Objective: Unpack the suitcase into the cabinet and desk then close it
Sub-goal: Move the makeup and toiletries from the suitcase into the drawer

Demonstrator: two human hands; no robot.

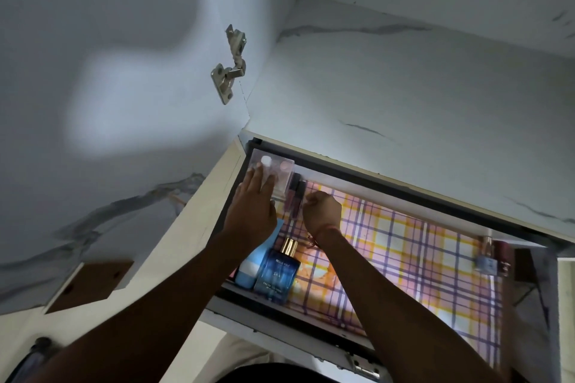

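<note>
An open drawer (357, 172) lined with a plaid sheet (404, 246) sits inside the cabinet. My left hand (253, 205) lies with straight fingers on a clear plastic box (281, 169) in the drawer's far left corner. My right hand (322, 211) is curled into a fist beside two dark lipstick tubes (295, 199) that lie next to the box; whether it pinches anything is hidden. A blue perfume bottle (277, 274) with a gold cap and a light blue bottle (253, 261) lie at the drawer's near left. The suitcase is out of view.
The white marble-patterned cabinet door (109, 102) stands open on the left, its metal hinge (230, 68) showing. A marble shelf (420, 71) lies above the drawer. Two small bottles (494, 255) stand at the drawer's right end.
</note>
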